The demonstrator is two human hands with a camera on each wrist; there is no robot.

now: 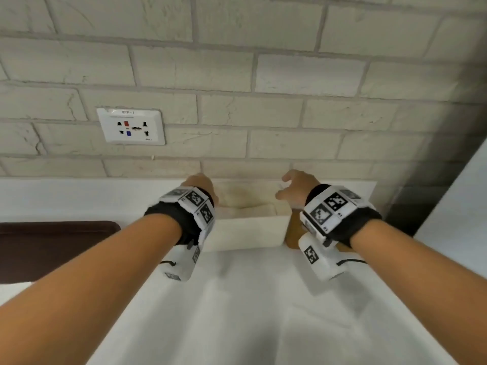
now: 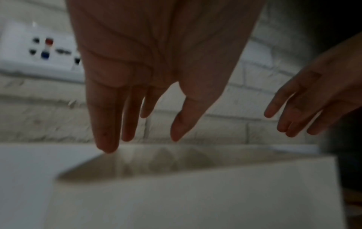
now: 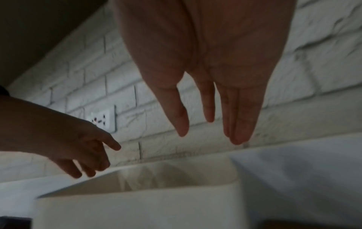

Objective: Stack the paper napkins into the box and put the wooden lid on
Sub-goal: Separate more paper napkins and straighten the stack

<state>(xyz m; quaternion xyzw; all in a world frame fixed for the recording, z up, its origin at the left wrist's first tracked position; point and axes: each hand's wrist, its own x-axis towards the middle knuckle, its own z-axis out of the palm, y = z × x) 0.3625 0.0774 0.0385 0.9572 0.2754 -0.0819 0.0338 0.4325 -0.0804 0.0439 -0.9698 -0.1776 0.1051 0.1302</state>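
Both hands are hovering, holding nothing, over the open white box [image 1: 246,234].

The left hand [image 2: 156,65] is hanging above the box's left edge and the right hand [image 3: 213,58] above its right edge, fingers of both straight and loosely spread, touching nothing. The box is sitting against the brick wall [image 1: 263,75]; pale napkins [image 1: 247,206] are lying inside it, blurred, so their number is unreadable. A brown wooden piece [image 1: 291,237], perhaps the lid, is peeking out just right of the box, mostly hidden behind the right wrist. A wall socket [image 1: 131,126] is showing up-left of the box.
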